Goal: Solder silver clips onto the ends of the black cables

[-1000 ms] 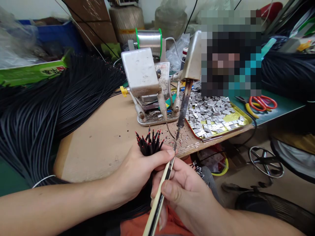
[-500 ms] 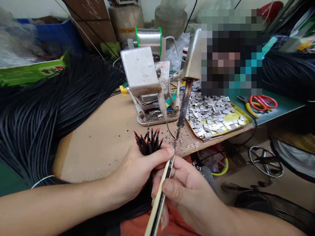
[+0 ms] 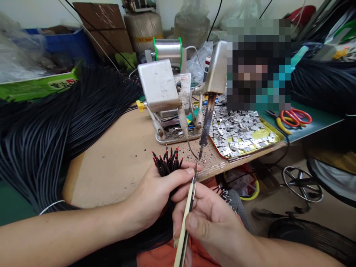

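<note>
A bundle of black cables with red-cored ends stands up in the curl of my left hand, which is closed around it. My right hand grips cream-and-black tweezers between thumb and fingers. Their metal tips point up beside my left thumb; what they pinch is too small to make out. Just above the tips hangs the soldering iron, apart from them by a small gap. A thin solder wire comes down from the feeder nozzle to the left of the iron.
The solder feeder with its solder spool stands on the wooden bench. To the right lie a tray of small metal pieces and red-handled scissors. More black cables cover the left side. A blurred-out person sits across.
The tweezer tips have drawn slightly down and away from the iron's tip, which they were touching or nearly touching. My left hand keeps its hold on the cables. The camera view has tilted slightly.
</note>
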### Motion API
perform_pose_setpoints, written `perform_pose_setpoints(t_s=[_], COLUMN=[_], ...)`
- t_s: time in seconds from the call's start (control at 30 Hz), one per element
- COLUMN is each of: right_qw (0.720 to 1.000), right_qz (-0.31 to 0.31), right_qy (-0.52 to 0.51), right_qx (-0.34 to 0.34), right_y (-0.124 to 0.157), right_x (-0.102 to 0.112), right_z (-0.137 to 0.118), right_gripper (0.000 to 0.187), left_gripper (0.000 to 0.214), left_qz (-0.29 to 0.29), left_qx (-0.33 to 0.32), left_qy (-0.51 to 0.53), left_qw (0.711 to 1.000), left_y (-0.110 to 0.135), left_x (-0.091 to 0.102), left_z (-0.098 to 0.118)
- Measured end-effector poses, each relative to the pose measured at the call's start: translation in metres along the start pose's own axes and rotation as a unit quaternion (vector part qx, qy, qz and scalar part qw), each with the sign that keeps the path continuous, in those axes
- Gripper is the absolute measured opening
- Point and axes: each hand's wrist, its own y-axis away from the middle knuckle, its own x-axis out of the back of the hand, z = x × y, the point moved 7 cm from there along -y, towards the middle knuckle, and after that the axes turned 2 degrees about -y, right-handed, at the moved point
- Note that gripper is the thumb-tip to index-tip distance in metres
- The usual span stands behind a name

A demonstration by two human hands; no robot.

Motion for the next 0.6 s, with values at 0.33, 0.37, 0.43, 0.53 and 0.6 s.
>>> perform_pose_setpoints(t_s=[0.33,0.37,0.43,0.53,0.6], right_qw=[0.999,0.999,0.998,0.997,0.997], right_qz=[0.025,0.033,0.043,0.053,0.061], right_qy=[0.026,0.034,0.044,0.046,0.048], right_qx=[0.008,0.007,0.0,-0.012,-0.018], right_y=[0.0015,0.0012,0.0011,0.0015,0.0015], right_x=[0.0007,0.002,0.0041,0.0059,0.0065], right_z=[-0.0044,-0.0041,-0.0027,-0.0016,-0.0027], right_gripper=[0.029,0.029,0.027,0.024,0.024], left_gripper=[0.02,0.02,0.019,0.02,0.023], left_qz=[-0.033,-0.029,-0.025,-0.026,-0.008], left_qx=[-0.021,-0.028,-0.038,-0.05,-0.053], left_qy=[0.014,0.007,-0.006,-0.011,-0.009], left_qw=[0.999,0.999,0.999,0.998,0.999], left_y=[-0.0022,-0.0026,-0.0031,-0.0035,-0.0037], left_x=[-0.0064,-0.0059,-0.0054,-0.0055,-0.0028], left_z=[0.0009,0.0012,0.0022,0.0045,0.005])
